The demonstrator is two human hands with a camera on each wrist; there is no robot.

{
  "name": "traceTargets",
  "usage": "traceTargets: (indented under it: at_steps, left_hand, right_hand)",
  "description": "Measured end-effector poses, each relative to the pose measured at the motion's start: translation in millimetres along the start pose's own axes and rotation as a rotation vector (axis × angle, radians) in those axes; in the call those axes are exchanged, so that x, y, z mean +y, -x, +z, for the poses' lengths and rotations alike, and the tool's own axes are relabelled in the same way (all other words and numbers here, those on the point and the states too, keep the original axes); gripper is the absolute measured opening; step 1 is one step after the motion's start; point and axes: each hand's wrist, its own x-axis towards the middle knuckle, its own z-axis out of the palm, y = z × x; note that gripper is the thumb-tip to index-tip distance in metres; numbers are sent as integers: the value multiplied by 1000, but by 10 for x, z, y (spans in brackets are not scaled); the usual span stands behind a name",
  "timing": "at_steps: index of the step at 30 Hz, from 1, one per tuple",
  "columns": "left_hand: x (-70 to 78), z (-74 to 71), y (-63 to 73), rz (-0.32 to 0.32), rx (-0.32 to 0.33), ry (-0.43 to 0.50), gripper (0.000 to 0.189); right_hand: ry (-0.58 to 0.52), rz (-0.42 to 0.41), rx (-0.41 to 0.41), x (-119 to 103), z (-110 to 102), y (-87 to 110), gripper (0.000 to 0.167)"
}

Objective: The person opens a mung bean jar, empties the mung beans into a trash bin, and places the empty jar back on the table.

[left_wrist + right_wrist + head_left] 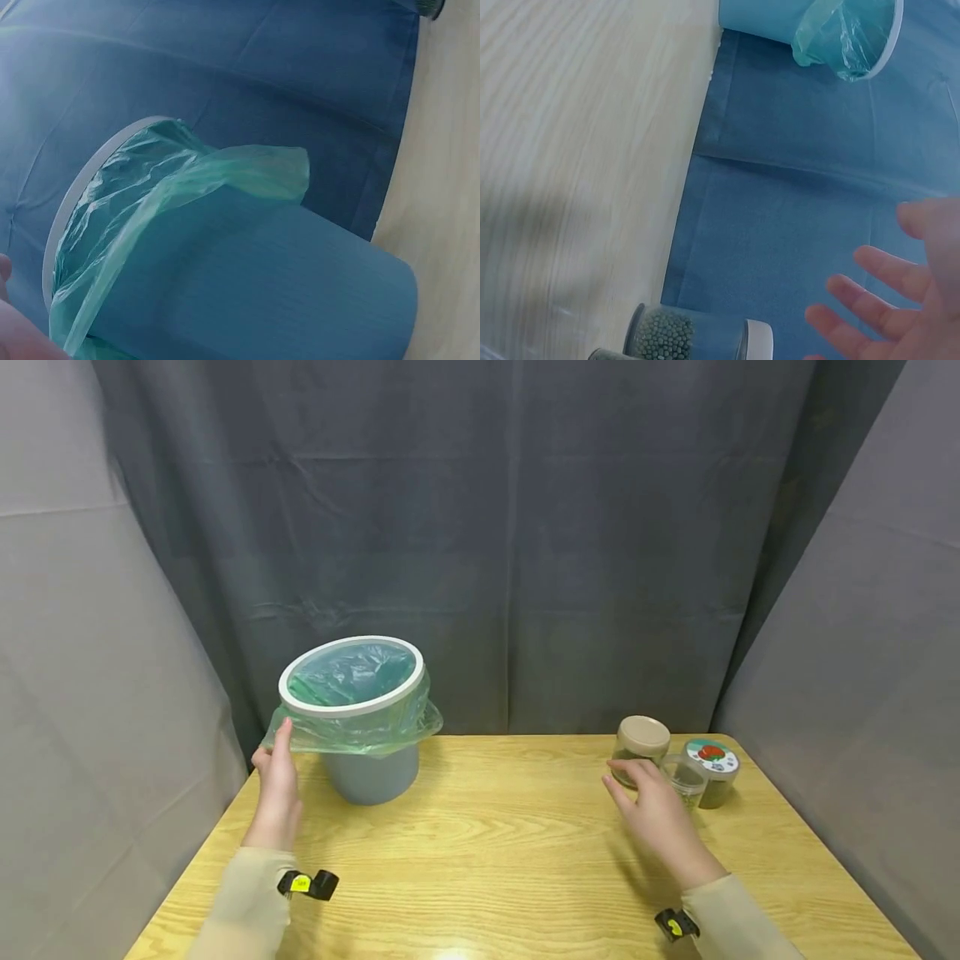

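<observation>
Dark grey cloth [405,510] backs a yellow wooden table [487,860] with, near its rear-left corner, a round grey bin [375,777], its green plastic liner [367,737] cuffed presumably for retention, left hand [277,785] alongside (grip unclear), right hand [658,814] loosely spread beside clear cylindrical jars [688,777], rear-right.

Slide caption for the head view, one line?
Left hand at the green liner of a gray bin, right hand near three jars on a wood-grain table.
</observation>
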Motion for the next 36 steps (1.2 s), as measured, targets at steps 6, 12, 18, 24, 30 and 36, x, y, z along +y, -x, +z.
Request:
traceTargets:
  at_steps: [6,12,18,24,30,36]
  left_hand:
    - [116,46,-136,-70,-89,48,108]
    - [140,70,-250,-92,-119,60,105]
    - [156,137,-357,-137,-182,137,91]
    - [169,178,-438,-166,-218,186,82]
    - [200,204,-449,-145,-250,143,81]
    - [202,226,-457,-128,-255,131,82]
  right_hand:
    - [-11,0,2,29,-35,-38,42]
    - [-22,5,-13,14,-27,-41,43]
    - [-28,11,-9,26,-34,-44,40]
    - [-22,14,-15,40,-47,-42,42]
    - [-16,4,-9,60,-31,-37,42]
    - [-10,4,-13,75,-22,-41,41]
